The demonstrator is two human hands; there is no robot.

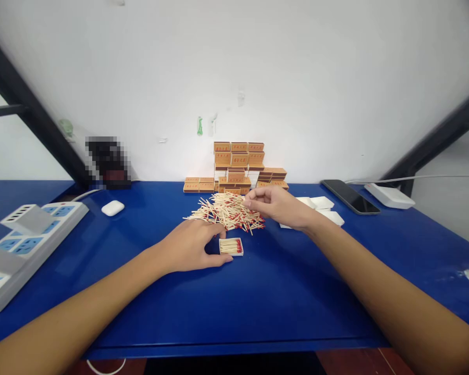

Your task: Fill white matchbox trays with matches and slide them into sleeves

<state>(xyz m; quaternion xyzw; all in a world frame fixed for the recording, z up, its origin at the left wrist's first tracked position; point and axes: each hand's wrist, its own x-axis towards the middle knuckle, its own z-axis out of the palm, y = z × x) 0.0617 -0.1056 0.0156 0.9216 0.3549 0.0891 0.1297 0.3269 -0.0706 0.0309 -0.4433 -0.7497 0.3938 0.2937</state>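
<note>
A small white matchbox tray (pixel 231 253) lies on the blue table, filled with red-tipped matches. My left hand (pixel 193 244) steadies it, thumb along the near side and fingers at the far left corner. Behind the tray spreads a loose pile of matches (pixel 229 211), their red heads mostly to the right. At the pile's right edge is my right hand (pixel 271 204), thumb and fingers pinched together. A small pale bit shows by its fingertips, too small to tell apart from the pile.
Orange matchboxes (pixel 239 159) are stacked against the wall behind the pile. White matchbox trays (pixel 330 216) lie partly behind my right wrist. A phone (pixel 349 197) and a white device (pixel 390 196) are at right. A white earbud case (pixel 112 208) and a power strip (pixel 42 234) stand at left.
</note>
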